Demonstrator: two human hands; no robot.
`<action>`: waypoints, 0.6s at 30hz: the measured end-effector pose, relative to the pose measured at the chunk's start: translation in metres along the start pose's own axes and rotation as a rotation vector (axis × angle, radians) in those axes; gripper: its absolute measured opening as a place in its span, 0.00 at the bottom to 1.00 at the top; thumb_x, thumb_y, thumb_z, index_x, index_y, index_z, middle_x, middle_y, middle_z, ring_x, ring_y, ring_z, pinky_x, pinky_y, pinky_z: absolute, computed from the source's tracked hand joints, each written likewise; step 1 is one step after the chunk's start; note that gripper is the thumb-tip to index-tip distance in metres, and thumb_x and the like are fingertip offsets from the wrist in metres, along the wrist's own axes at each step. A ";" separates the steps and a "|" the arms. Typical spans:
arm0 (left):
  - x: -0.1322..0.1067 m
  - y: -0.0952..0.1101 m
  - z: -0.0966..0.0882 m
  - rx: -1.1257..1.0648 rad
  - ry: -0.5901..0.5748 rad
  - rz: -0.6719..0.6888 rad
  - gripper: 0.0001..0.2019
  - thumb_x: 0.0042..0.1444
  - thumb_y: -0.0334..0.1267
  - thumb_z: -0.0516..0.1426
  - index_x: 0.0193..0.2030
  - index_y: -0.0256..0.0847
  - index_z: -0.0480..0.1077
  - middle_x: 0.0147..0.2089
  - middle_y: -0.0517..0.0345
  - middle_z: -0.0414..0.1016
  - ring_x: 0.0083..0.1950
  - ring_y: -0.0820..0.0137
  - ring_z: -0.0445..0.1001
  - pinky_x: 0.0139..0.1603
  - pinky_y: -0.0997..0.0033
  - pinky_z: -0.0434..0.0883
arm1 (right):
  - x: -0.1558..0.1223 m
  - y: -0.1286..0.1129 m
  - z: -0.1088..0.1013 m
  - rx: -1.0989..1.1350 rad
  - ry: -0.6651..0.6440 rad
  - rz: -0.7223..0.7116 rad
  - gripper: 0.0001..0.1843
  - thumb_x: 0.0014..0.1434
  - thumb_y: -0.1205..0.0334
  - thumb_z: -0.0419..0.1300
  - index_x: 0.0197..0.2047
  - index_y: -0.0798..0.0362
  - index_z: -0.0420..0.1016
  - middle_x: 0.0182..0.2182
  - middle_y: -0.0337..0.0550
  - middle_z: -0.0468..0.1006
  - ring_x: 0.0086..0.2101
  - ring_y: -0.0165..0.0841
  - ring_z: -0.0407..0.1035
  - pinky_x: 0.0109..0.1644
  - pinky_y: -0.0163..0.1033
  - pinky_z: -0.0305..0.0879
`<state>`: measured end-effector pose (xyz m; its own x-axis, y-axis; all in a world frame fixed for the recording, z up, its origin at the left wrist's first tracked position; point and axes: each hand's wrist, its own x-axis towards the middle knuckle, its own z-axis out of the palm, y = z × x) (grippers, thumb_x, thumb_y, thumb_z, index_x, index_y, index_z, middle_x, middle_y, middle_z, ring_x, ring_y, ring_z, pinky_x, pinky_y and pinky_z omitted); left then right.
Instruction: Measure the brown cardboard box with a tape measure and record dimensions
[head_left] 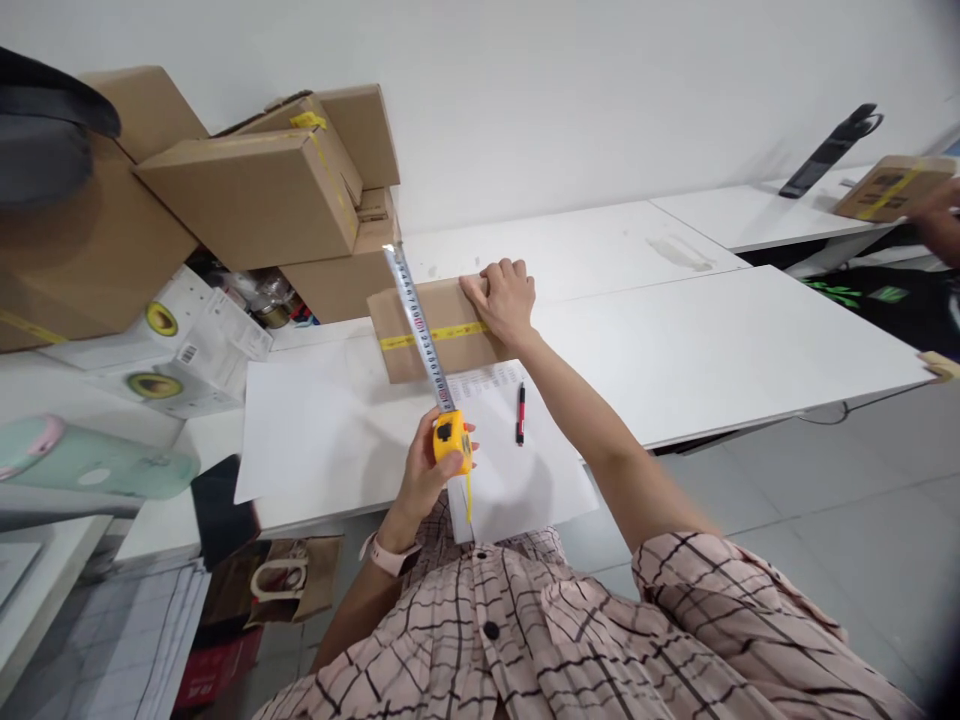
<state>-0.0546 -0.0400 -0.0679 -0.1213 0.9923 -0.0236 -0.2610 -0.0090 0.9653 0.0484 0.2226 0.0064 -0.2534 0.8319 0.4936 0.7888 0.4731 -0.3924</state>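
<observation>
Yellow plastic tape-measure case [453, 442] sits in the left hand [424, 475], fingers wrapped round it, thumb over its near end; grip presumably there to keep the silver metal blade [421, 330] aimed toward the far side. Blade crosses the left part of a flat brown cardboard box [469, 352] slantwise, free end beyond its far edge; contact with the box cannot be told. Box lies on a white tabletop [637, 350], near edge beside a white printed paper sheet [517, 490]. Right hand [511, 305] lies on the box's right end, thumb spread apart, likely steadying it; whether the fingertips hook the edge cannot be told. Slim red-and-black pen [521, 413] rests on the sheet, probably for easy reach. Markings: blade carries black numerals, tens in red; yellow tape strip [461, 331] on the box has dark print, too small to read; sheet's printed rows likewise. White carton [214, 330], left, shows avocado pictures and a barcode [187, 354]. No brand legible.
</observation>
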 end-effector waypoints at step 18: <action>-0.055 0.010 -0.014 0.723 -0.195 -0.138 0.48 0.45 0.44 0.70 0.73 0.53 0.57 0.50 0.55 0.77 0.44 0.63 0.77 0.46 0.63 0.74 | -0.172 0.016 -0.048 0.843 -0.168 0.461 0.42 0.62 0.23 0.40 0.31 0.50 0.77 0.19 0.41 0.66 0.23 0.35 0.63 0.28 0.41 0.60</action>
<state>-0.0639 -0.0963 -0.0606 0.0555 0.9830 -0.1749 0.4390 0.1333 0.8886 0.1320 0.0733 -0.0474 -0.1483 0.9870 0.0614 0.1878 0.0890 -0.9782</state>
